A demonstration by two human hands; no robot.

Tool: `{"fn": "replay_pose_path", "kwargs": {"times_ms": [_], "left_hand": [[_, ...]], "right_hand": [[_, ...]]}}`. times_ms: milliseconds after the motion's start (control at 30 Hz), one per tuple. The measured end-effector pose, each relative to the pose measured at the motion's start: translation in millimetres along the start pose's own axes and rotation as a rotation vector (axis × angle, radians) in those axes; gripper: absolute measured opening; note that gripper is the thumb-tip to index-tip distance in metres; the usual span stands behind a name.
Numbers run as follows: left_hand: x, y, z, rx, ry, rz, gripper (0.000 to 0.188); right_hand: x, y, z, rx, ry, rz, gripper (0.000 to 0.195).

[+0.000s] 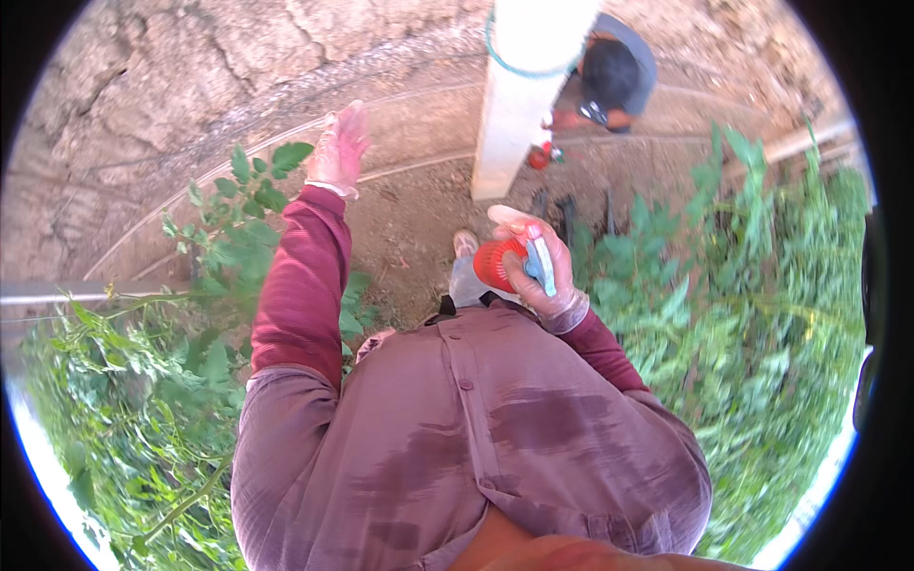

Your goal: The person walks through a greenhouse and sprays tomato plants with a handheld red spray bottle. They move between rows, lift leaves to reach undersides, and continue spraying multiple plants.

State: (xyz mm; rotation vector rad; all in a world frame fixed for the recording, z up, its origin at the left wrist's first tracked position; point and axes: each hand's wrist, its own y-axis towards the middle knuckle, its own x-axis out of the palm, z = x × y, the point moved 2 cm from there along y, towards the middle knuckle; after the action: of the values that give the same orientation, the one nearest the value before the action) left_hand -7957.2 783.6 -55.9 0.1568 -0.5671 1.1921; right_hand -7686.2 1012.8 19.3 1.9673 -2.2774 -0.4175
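My right hand point(546, 275), in a clear disposable glove, grips a red ribbed spray bottle point(496, 265) by its light blue sprayer head point(540, 265), just in front of my waist. The bottle lies tilted, its body pointing left. Stretched out ahead, my left hand point(339, 150) wears the same kind of glove and holds nothing. It is raised above a leafy plant point(246, 189), whose top leaves reach close to the wrist. Whether the hand touches the leaves cannot be told.
A pale post point(503, 135) with a green cord point(525, 71) around it stands ahead. Beside it another person point(614, 71) bends over, a red object point(539, 157) near their hands. Dense plants point(750, 307) grow on both sides. Cracked earthen wall point(214, 57) lies beyond bare soil point(400, 228).
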Motion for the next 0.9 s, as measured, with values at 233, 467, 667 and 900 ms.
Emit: {"fn": "replay_pose_path", "kwargs": {"times_ms": [233,467,667,900], "left_hand": [[-33,82,105,0.184,-0.328,0.232,0.08],[-119,115,204,0.339,-0.305,0.454,0.074],[-292,142,235,0.364,-0.133,0.897,0.075],[-454,70,179,0.012,-0.121,1.377,0.021]], "right_hand": [[7,181,9,0.28,0.444,-0.086,0.042],[76,326,18,0.282,0.77,-0.066,0.061],[140,405,42,0.348,0.581,-0.062,0.046],[206,467,27,0.228,0.145,0.066,0.059]]}}
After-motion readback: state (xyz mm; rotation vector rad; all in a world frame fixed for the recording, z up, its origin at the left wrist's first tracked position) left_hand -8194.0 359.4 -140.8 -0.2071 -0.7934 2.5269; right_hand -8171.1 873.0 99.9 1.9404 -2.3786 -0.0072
